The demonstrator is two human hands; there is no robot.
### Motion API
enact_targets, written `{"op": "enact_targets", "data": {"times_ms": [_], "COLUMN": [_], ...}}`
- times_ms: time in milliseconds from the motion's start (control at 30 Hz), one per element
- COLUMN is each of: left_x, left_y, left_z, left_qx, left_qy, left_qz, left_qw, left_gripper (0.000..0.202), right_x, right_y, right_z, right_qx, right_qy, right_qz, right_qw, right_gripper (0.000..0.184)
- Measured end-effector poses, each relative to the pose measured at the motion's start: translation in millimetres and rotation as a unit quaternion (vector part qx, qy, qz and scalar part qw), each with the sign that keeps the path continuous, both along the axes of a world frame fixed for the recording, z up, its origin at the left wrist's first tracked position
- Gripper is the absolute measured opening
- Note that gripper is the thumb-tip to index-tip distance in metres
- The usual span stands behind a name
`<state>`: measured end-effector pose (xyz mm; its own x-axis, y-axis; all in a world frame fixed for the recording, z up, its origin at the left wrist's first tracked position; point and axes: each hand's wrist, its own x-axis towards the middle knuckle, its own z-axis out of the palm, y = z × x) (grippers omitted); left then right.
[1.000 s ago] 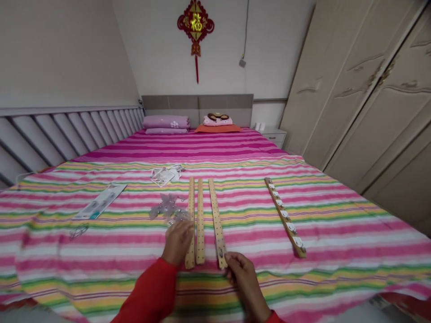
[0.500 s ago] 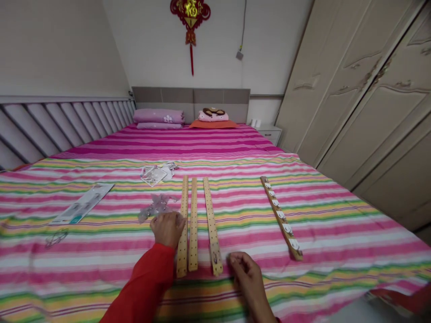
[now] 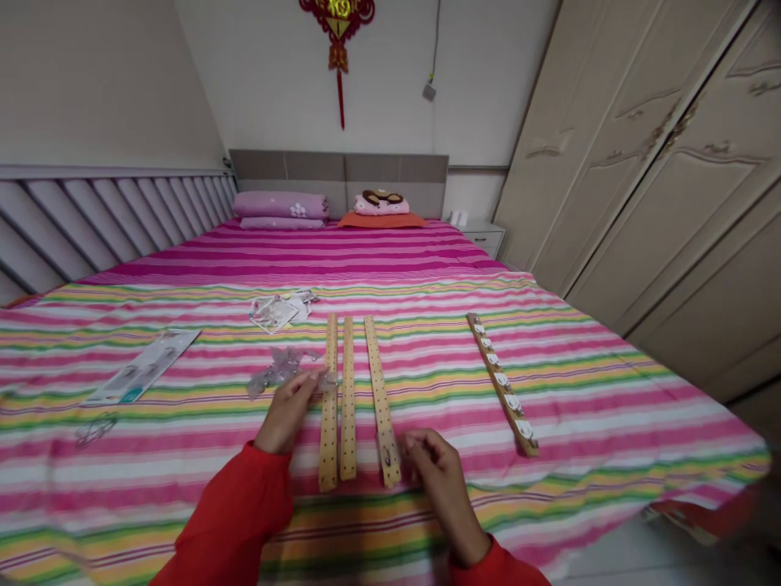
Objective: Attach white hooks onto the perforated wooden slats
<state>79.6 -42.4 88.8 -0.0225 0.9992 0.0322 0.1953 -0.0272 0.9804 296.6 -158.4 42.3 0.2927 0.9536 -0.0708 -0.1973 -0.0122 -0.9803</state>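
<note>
My left hand (image 3: 286, 413) pinches a small clear plastic bag (image 3: 329, 381) over the leftmost wooden strip (image 3: 329, 431), which has rows of holes. Beside that hand lies a pile of small clear bags (image 3: 281, 366) with metal bits inside. A second wooden strip (image 3: 347, 407) is parallel to the first. On the near end of a third holed strip (image 3: 377, 374) rests a clear packet (image 3: 388, 450) with a small metal piece. Just right of this packet, my right hand (image 3: 440, 468) has thumb and forefinger closed together; anything between them is too small to make out.
A darker strip (image 3: 500, 378) carrying several white round pieces lies to the right. White cards and packaging (image 3: 284, 309) are farther back. At the left are a long blister card (image 3: 143, 366) and a thin wire-like coil (image 3: 96, 427). Everything lies on a striped bedsheet (image 3: 579, 399).
My left hand has drawn back a little from the pile and now shows a small clear bag at its fingertips. My right hand has moved up and left, closer to the packet.
</note>
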Motion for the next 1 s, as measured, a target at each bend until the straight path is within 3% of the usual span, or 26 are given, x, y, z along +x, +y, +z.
{"op": "enact_targets", "data": {"times_ms": [133, 333, 467, 600, 800, 1000], "left_x": [16, 42, 55, 64, 69, 64], "left_y": [-21, -40, -39, -30, -24, -29], "left_z": [8.6, 13.7, 18.1, 11.4, -20.1, -50.8], "left_qx": [-0.085, -0.093, -0.072, -0.061, -0.051, 0.097], "left_qy": [-0.021, 0.014, 0.031, 0.031, -0.009, 0.124], "left_qz": [-0.103, -0.225, -0.265, -0.234, -0.143, -0.124], "left_qw": [0.991, 0.970, 0.961, 0.970, 0.988, 0.980], "left_gripper": [0.064, 0.053, 0.046, 0.047, 0.053, 0.037], "right_x": [-5, -11, -9, -4, 3, -4], "right_y": [6, 16, 20, 25, 38, 50], "right_z": [13.0, 16.5, 15.3, 13.3, 3.8, -7.9], "right_qx": [0.011, 0.016, 0.013, 0.000, -0.058, -0.102], "right_qy": [0.022, 0.066, 0.083, 0.098, 0.215, 0.207], "right_qz": [0.029, 0.053, 0.052, 0.049, 0.009, -0.020], "right_qw": [0.999, 0.996, 0.995, 0.994, 0.975, 0.973], "right_gripper": [0.038, 0.038, 0.033, 0.028, 0.021, 0.019]}}
